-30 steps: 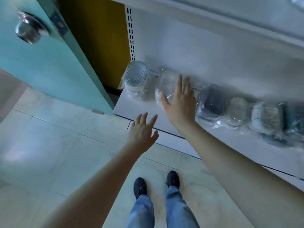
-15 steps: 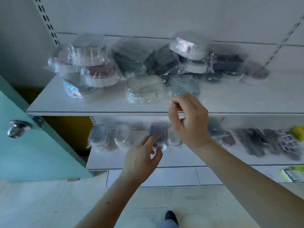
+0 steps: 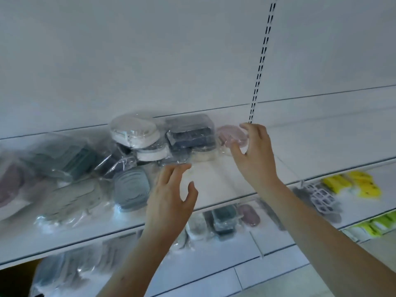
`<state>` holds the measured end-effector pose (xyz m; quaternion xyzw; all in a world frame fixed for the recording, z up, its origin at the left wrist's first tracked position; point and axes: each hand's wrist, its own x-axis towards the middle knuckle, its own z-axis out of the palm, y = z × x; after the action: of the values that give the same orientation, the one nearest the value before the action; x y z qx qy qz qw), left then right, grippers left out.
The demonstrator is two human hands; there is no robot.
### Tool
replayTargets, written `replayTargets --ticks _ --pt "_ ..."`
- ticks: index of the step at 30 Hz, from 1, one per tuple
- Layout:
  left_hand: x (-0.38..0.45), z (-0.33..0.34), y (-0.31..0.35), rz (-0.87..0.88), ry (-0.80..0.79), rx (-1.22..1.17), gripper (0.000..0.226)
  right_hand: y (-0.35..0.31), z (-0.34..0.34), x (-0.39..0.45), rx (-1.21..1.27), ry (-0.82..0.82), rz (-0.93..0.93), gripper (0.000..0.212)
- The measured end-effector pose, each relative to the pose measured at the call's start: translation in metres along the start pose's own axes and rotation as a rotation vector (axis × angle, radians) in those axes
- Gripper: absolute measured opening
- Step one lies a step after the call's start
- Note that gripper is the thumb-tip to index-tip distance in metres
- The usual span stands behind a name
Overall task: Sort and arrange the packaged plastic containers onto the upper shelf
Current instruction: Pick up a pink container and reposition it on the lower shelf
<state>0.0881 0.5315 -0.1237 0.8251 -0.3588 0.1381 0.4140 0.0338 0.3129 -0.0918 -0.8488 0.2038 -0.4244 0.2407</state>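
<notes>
Two bare hands reach over the white upper shelf (image 3: 214, 185): the right hand (image 3: 255, 155), fingers spread and holding nothing, is just beside the wrapped pink oval plastic container (image 3: 232, 133) lying leftward, long axis along the shelf; the left hand (image 3: 171, 196) hovers empty, farther off.

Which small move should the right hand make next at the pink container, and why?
Probably close the right hand around the pink container and grip it. Its curled fingers already reach over the container's right end, but a firm hold is not visible yet.
</notes>
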Motion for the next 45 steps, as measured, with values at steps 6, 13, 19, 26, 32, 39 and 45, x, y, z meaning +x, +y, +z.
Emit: replayTargets --ticks 6,13,19,26,32,39,45 --pt "0.091 0.046 0.014 0.0 0.007 0.151 0.048 0.074 0.016 0.061 -0.084 -0.337 0.155 0.076" --pt "0.19 0.038 -0.006 -0.076 -0.287 0.454 0.086 0.1 0.051 0.076 -0.078 -0.524 0.214 0.095" --pt "0.225 0.043 -0.014 -0.078 -0.595 0.827 0.107 0.104 0.049 0.075 -0.094 -0.534 0.163 0.072" --pt "0.227 0.041 -0.009 -0.081 -0.649 0.727 0.107 0.112 0.03 0.07 -0.175 -0.518 0.2 0.071" --pt "0.212 0.049 -0.006 -0.056 -0.586 0.595 0.114 0.119 0.017 0.058 -0.154 -0.515 0.206 0.072" --pt "0.183 0.044 0.008 0.058 -0.329 0.39 0.106 0.125 0.011 0.048 -0.088 -0.501 0.181 0.07" --pt "0.136 0.035 0.027 0.085 -0.153 0.205 0.098 0.126 0.003 0.033 -0.041 -0.456 0.172 0.072"
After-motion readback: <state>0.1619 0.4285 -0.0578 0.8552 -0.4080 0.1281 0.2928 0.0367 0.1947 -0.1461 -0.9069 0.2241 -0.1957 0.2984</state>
